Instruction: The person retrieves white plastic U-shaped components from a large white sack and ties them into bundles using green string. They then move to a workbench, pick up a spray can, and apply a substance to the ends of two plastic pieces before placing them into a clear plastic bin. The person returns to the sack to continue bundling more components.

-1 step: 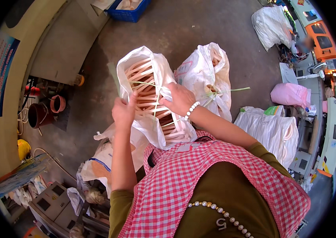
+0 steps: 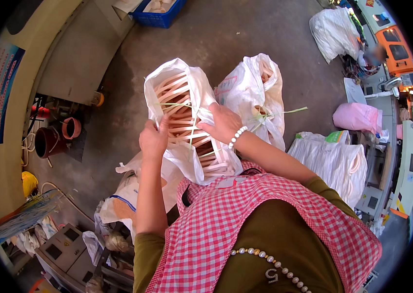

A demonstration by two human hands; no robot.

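An open white woven sack (image 2: 183, 163) stands upright in front of me, packed with pale pink curved strips (image 2: 177, 128) lying in rows. A thin green tie (image 2: 182, 104) crosses its mouth, and another length runs down over the strips. My left hand (image 2: 154, 139) is closed on the sack's left edge, thumb uppermost. On the opposite side, my right hand (image 2: 224, 124) pinches the gathered rim where the green tie passes; its fingertips are partly hidden by the plastic. Just right of it stands a second white sack (image 2: 238, 83), its mouth drawn together with a green tie.
More white sacks lie to the right (image 2: 331, 158) and far right (image 2: 333, 31), near a pink sack (image 2: 357, 117). Machines (image 2: 399, 49) line the right side. A blue crate (image 2: 160, 17) sits at the far end. Dark buckets (image 2: 49, 141) are at left.
My hands and the sack have shifted very slightly. A pale green strip end that stuck out left of the sack no longer shows there.
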